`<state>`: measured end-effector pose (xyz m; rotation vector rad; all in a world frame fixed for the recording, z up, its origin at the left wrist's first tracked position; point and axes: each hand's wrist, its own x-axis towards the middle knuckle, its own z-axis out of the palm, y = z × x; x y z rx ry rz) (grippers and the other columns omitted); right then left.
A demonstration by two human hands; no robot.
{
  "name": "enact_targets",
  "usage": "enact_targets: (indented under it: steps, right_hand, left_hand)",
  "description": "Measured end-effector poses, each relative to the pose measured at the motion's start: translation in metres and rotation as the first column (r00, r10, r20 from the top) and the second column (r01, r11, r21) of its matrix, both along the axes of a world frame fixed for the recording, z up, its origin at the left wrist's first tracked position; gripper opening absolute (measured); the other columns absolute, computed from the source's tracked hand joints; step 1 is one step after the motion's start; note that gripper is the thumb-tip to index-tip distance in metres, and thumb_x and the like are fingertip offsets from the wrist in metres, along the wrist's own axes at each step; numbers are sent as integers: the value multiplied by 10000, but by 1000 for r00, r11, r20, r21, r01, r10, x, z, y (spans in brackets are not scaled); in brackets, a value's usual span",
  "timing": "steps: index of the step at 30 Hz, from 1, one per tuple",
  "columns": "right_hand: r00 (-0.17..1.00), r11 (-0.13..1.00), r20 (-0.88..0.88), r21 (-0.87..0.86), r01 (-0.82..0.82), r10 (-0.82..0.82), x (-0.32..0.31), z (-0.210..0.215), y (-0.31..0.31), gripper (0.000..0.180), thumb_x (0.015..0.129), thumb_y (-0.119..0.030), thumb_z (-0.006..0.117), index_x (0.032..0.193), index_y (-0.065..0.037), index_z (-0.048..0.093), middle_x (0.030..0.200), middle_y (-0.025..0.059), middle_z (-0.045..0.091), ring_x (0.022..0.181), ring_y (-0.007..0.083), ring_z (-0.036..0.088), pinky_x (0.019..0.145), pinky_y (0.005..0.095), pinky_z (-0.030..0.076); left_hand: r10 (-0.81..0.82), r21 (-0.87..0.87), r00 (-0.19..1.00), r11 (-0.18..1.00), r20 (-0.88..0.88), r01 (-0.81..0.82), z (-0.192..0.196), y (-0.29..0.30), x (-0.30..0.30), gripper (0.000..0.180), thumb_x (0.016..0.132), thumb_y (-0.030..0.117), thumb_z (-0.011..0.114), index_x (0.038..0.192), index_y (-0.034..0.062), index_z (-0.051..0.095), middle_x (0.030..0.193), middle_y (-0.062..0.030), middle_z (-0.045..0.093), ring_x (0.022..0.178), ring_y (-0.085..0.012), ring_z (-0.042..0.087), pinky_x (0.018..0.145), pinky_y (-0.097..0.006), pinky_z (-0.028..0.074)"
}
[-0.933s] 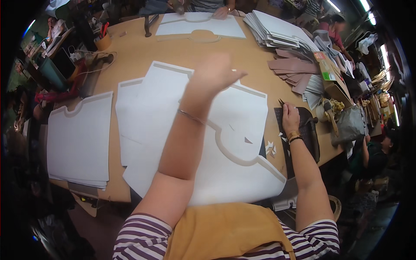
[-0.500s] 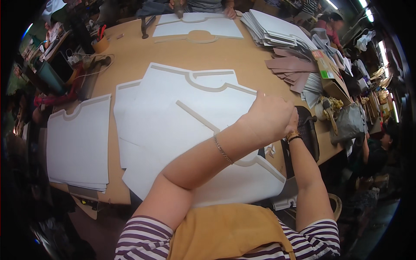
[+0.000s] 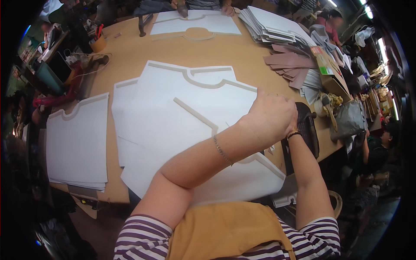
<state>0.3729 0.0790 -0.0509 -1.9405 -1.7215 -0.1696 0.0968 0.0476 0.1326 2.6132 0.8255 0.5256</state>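
Hands and panels at a worktable (image 3: pixel 125 54), seen from above. The left hand (image 3: pixel 271 113) reaches across the body and appears to meet the right hand (image 3: pixel 293 123), covering most of it. The fingers of both are bunched or hidden; whether either is clamped on anything cannot be told. The panels (image 3: pixel 160 121), white with grey strips (image 3: pixel 195 114) along shaped edges, overlap at mid-table, the left forearm passing over them. A dark object (image 3: pixel 307 130) lies beside the right hand; white scraps (image 3: pixel 271 149) show near the left wrist. A separate stack (image 3: pixel 79 145) lies at left.

The step in hand is judged to be two-handed work at the panels' right side. A next move on the panels would call for parting the hands and lifting the left forearm clear, without dragging the top sheet
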Motion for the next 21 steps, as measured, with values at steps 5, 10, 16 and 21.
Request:
enact_targets:
  steps: [5, 10, 16, 21]
  right_hand:
    - [997, 984, 18, 165, 66, -70, -11, -1, -10, 286, 980, -302, 471, 1026, -76, 640, 1026, 164, 656, 1002, 374, 594, 833, 485, 466]
    - [1000, 998, 17, 68, -5, 4, 14, -16, 9, 342, 996, -344, 450, 1022, -67, 649, 1033, 160, 660, 1001, 378, 596, 844, 476, 474]
    - [957, 960, -288, 255, 111, -34, 20, -4, 8, 391, 1019, -360, 421, 1070, -32, 628, 987, 202, 664, 907, 343, 644, 768, 412, 486]
    - [696, 938, -629, 220, -267, 345, -22, 37, -53, 316, 973, -304, 595, 1071, -5, 629, 940, 60, 693, 835, 98, 622, 761, 250, 501]
  left_hand:
    - [-186, 178, 972, 971, 144, 159, -2, -29, 7, 476, 820, 328, 705, 1152, 28, 544, 946, -131, 659, 954, -301, 642, 924, -505, 427]
    - [-403, 31, 905, 912, -136, 410, -23, -78, 0, 512, 819, 370, 707, 1185, 46, 555, 1030, -119, 647, 1034, -276, 620, 957, -510, 408]
    - [136, -27, 932, 988, -337, -154, -86, -116, -104, 744, 836, 486, 675, 1422, 110, 410, 1498, -191, 343, 1402, -359, 313, 1058, -676, 257]
    - [615, 84, 689, 766, -383, -637, -112, -163, -186, 803, 850, 490, 642, 1497, 127, 335, 1566, -224, 224, 1460, -373, 193, 1079, -699, 179]
